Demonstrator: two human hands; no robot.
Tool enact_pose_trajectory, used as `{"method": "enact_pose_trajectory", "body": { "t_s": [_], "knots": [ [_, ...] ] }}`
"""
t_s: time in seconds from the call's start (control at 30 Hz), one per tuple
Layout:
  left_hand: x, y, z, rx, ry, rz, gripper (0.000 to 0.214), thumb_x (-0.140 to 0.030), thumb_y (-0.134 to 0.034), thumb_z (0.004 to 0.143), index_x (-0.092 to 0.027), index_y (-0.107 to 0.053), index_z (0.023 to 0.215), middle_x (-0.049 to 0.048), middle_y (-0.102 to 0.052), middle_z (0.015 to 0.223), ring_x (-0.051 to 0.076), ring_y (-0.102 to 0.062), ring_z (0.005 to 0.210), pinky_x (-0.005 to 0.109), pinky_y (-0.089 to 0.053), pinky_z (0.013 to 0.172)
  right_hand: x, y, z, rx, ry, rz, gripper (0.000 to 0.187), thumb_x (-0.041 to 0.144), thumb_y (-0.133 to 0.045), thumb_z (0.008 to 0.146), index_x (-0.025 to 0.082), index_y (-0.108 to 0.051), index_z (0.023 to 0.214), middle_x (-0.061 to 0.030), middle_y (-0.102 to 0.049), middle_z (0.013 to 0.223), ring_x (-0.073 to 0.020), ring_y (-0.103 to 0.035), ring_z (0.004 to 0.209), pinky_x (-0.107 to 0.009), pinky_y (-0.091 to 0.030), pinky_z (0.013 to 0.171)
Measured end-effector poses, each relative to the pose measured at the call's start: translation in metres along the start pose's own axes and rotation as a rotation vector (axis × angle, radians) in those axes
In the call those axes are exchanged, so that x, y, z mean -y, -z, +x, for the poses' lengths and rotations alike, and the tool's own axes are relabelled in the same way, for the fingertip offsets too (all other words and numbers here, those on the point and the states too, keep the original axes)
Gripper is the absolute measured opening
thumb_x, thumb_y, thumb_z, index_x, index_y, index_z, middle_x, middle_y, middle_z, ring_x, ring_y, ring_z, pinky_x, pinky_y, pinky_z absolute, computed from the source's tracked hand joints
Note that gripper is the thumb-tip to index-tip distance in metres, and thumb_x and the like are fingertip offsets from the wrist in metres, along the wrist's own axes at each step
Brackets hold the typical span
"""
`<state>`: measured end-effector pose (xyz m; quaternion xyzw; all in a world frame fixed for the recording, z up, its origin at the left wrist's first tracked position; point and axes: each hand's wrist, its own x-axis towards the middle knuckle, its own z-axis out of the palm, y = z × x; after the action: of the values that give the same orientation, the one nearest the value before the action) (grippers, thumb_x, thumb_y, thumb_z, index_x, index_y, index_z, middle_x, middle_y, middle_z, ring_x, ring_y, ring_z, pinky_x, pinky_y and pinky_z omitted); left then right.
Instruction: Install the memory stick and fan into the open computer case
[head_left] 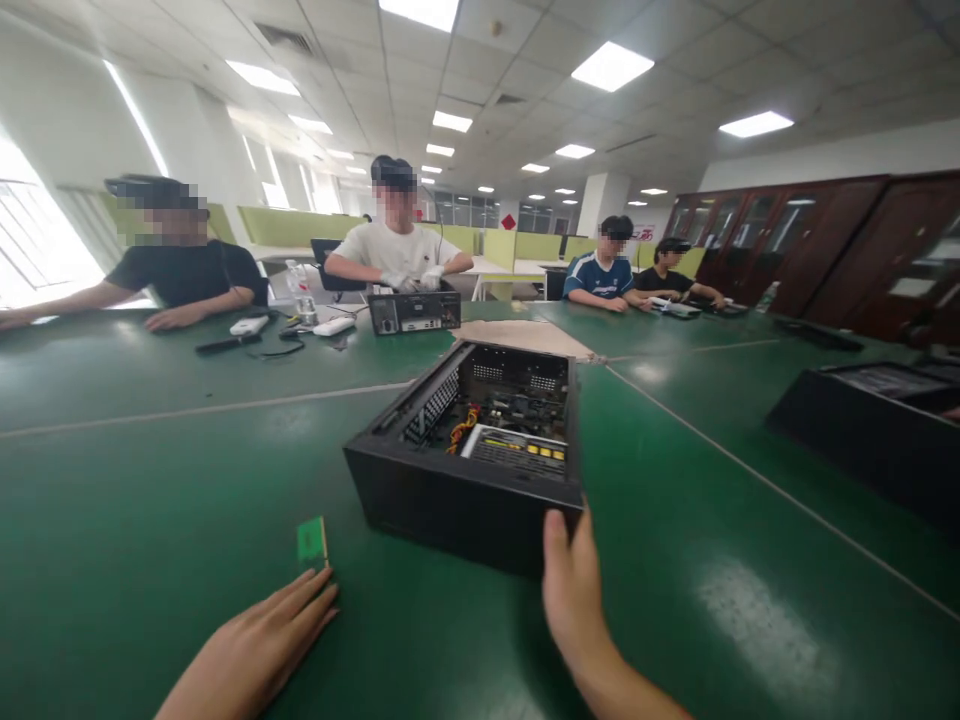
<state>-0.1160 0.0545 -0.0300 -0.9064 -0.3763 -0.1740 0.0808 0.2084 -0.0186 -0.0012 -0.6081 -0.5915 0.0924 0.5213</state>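
Note:
A black computer case (457, 510) lies on its side on the green table, its upper side off so the inside shows. A power supply label (517, 452) and yellow, red and black cables (463, 432) are visible within. My right hand (574, 580) grips the near right corner of the case, thumb on the front face and fingers round the side, partly hidden. To the left, my left hand (262, 635) lies flat with fingers stretched out. Its fingertips touch or nearly touch the lower edge of a small green RAM stick (310, 541) with a gold-coloured edge.
Across the green table (187, 470), a person in white gloves (397, 250) works at another computer case (416, 312). Other people sit left and far right. A bottle (301, 295) and cables stand at the back left. Another black case (862, 430) is on the right.

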Motion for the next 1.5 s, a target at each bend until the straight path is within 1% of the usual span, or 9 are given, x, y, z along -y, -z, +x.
{"method": "enact_pose_trajectory", "body": {
  "t_s": [0.13, 0.27, 0.47, 0.63, 0.77, 0.97, 1.17, 1.33, 1.5],
  "knots": [
    [0.009, 0.008, -0.011, -0.161, -0.022, -0.020, 0.029, -0.035, -0.053, 0.087, -0.034, -0.064, 0.114, -0.0012, -0.069, 0.116, 0.023, -0.069, 0.096, 0.033, -0.058, 0.086, 0.012, -0.051, 0.026, 0.092, -0.151, 0.126, 0.079, 0.039, -0.043, 0.092, 0.011, 0.004, 0.148, -0.0158, -0.005, 0.156, -0.0299, -0.007, 0.143, -0.056, -0.017, 0.115],
    [-0.004, 0.028, 0.015, -0.410, 0.278, -0.068, 0.022, -0.038, -0.052, 0.086, -0.027, -0.064, 0.101, 0.0004, -0.073, 0.097, 0.023, -0.070, 0.084, 0.035, -0.056, 0.082, 0.024, -0.026, 0.009, 0.348, 0.068, 0.094, 0.069, 0.028, -0.054, 0.084, 0.023, -0.025, 0.147, -0.0073, -0.030, 0.151, -0.0275, -0.031, 0.137, -0.048, -0.031, 0.111],
    [-0.014, 0.052, 0.083, -0.540, 0.820, -0.314, 0.032, -0.043, -0.042, 0.085, -0.019, -0.062, 0.081, -0.0020, -0.059, 0.058, 0.016, -0.057, 0.050, 0.025, -0.044, 0.048, 0.027, 0.004, 0.089, -0.052, 0.228, 0.028, 0.036, 0.038, -0.057, 0.084, 0.019, -0.058, 0.115, -0.0096, -0.056, 0.123, -0.0243, -0.048, 0.118, -0.042, -0.038, 0.103],
    [-0.080, 0.071, 0.112, -0.589, 0.231, -0.276, 0.019, -0.025, -0.045, 0.087, -0.020, -0.056, 0.072, -0.0021, -0.058, 0.062, 0.013, -0.054, 0.058, 0.024, -0.043, 0.059, 0.008, -0.009, 0.128, -0.160, 0.198, 0.093, 0.046, 0.049, -0.041, 0.091, 0.014, -0.057, 0.117, -0.0155, -0.057, 0.121, -0.0276, -0.051, 0.115, -0.049, -0.040, 0.100],
    [-0.123, 0.047, 0.116, -0.424, -0.222, -0.237, 0.019, -0.011, -0.044, 0.086, -0.020, -0.055, 0.073, -0.0023, -0.054, 0.061, 0.013, -0.049, 0.062, 0.030, -0.043, 0.075, -0.001, -0.051, 0.096, -0.001, 0.453, -0.054, 0.078, 0.065, -0.032, 0.089, 0.017, -0.019, 0.148, -0.0153, -0.012, 0.155, -0.0355, -0.009, 0.141, -0.060, -0.020, 0.110],
    [-0.035, -0.007, 0.149, -0.405, 0.353, -0.334, 0.028, -0.035, -0.041, 0.089, -0.021, -0.059, 0.073, 0.0051, -0.063, 0.075, 0.022, -0.057, 0.079, 0.039, -0.046, 0.082, 0.011, -0.111, 0.165, 0.188, 0.251, -0.349, 0.069, 0.058, -0.030, 0.093, 0.019, -0.017, 0.149, -0.0098, -0.015, 0.156, -0.0238, -0.016, 0.142, -0.038, -0.028, 0.111],
    [0.029, -0.016, 0.177, -0.483, 0.592, -0.400, 0.033, -0.041, -0.036, 0.089, -0.020, -0.058, 0.074, 0.0124, -0.065, 0.109, 0.025, -0.057, 0.110, 0.038, -0.044, 0.095, -0.086, -0.060, 0.268, 0.278, -0.236, -0.652, 0.039, 0.033, -0.048, 0.094, 0.017, -0.050, 0.129, -0.0124, -0.049, 0.134, -0.0282, -0.047, 0.122, -0.052, -0.038, 0.101],
    [0.037, -0.029, 0.193, -0.546, 0.784, -0.455, 0.032, -0.038, -0.038, 0.090, -0.021, -0.057, 0.072, 0.0153, -0.062, 0.122, 0.027, -0.044, 0.130, 0.037, -0.043, 0.096, -0.129, -0.079, 0.259, 0.345, -0.316, -0.770, 0.042, 0.040, -0.052, 0.092, 0.018, -0.050, 0.128, -0.0104, -0.044, 0.140, -0.0291, -0.039, 0.129, -0.056, -0.028, 0.106],
    [0.040, -0.040, 0.228, -0.530, 0.810, -0.561, 0.026, -0.031, -0.048, 0.091, -0.018, -0.059, 0.072, 0.0144, -0.062, 0.122, 0.028, -0.042, 0.131, 0.039, -0.043, 0.094, -0.066, -0.152, 0.192, 0.347, -0.241, -0.813, 0.054, 0.046, -0.045, 0.092, 0.005, -0.054, 0.126, -0.0217, -0.046, 0.137, -0.0350, -0.039, 0.127, -0.052, -0.027, 0.104]
  ]
}}
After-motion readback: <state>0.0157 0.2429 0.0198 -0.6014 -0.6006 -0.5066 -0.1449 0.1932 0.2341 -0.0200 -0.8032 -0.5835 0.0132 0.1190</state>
